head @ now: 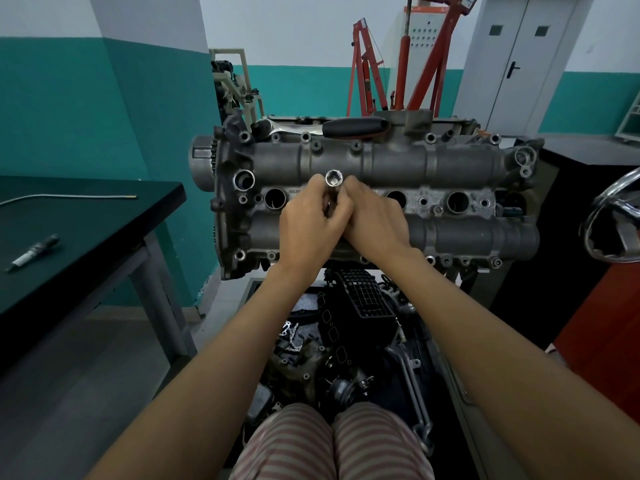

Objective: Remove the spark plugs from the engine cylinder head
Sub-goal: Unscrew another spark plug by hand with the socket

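We are noting left hand (pixel 309 226) and right hand (pixel 372 220) both curling fingers round spark plug socket (pixel 334 183) — keeping it upright over second plug well of cylinder head (pixel 450 161), likely turning by hand; ratchet (pixel 332 128) lying unused.

a dark worktop (pixel 104 216) stands at left, with a thin bent metal rod (pixel 69 197) lying on it; a red hoist frame (pixel 405 60) and grey double doors (pixel 519 60) stand behind.
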`<state>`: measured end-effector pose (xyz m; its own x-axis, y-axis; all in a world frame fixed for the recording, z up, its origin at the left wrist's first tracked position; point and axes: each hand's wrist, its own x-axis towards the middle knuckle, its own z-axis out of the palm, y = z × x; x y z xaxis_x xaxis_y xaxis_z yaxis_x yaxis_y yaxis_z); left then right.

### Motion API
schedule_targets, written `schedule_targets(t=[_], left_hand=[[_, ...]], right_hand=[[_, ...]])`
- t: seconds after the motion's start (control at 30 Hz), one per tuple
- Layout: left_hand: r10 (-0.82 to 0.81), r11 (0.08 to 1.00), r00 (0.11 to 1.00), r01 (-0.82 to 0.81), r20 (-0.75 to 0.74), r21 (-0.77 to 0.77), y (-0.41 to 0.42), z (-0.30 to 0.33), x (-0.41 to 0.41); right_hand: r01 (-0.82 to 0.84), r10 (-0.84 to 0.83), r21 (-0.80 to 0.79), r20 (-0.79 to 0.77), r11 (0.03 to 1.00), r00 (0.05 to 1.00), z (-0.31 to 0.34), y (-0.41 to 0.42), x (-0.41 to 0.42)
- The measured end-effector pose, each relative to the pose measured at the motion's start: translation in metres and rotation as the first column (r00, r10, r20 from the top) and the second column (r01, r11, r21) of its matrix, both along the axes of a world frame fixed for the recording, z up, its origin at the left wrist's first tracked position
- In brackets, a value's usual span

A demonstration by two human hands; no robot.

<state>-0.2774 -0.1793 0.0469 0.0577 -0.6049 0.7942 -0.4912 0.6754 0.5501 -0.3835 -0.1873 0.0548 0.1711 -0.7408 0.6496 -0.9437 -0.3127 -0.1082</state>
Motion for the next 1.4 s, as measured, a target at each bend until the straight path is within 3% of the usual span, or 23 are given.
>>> schedule_targets(t=[0.23, 0.57, 0.9, 1.07, 1.4], left_hand=[[0.001, 0.998, 1.000, 0.000, 0.026, -0.065, -0.0012, 0.0038, -0.0007], [-0.008, 1.000, 1.000, 0.008, 0.002, -0.017, -0.0008, -0.0023, 0.0010], [-0.008, 0.998, 1.000, 0.010, 0.024, -0.066, -0.0014, 0.0000, 0.0003], [-0.021, 1.000, 1.000, 0.021, 0.013, -0.021, -0.0003, -0.0013, 0.0015], [-0.010, 0.999, 1.000, 0.011, 0.014, -0.051, -0.0004, 0.0024, -0.0002]], right_hand=[[0.002, -0.002, -0.026, -0.018, 1.000, 1.000, 0.0005, 0.0015, -0.0005], [-0.009, 0.009, -0.010, 0.039, 1.000, 0.999, 0.0004, 0.0018, 0.0009], [0.008, -0.009, -0.027, -0.048, 1.000, 0.999, 0.0000, 0.0008, 0.0000], [-0.003, 0.004, -0.011, 0.008, 1.000, 1.000, -0.0011, 0.0011, 0.0005], [0.015, -0.016, -0.024, -0.031, 1.000, 0.999, -0.0002, 0.0003, -0.0003]])
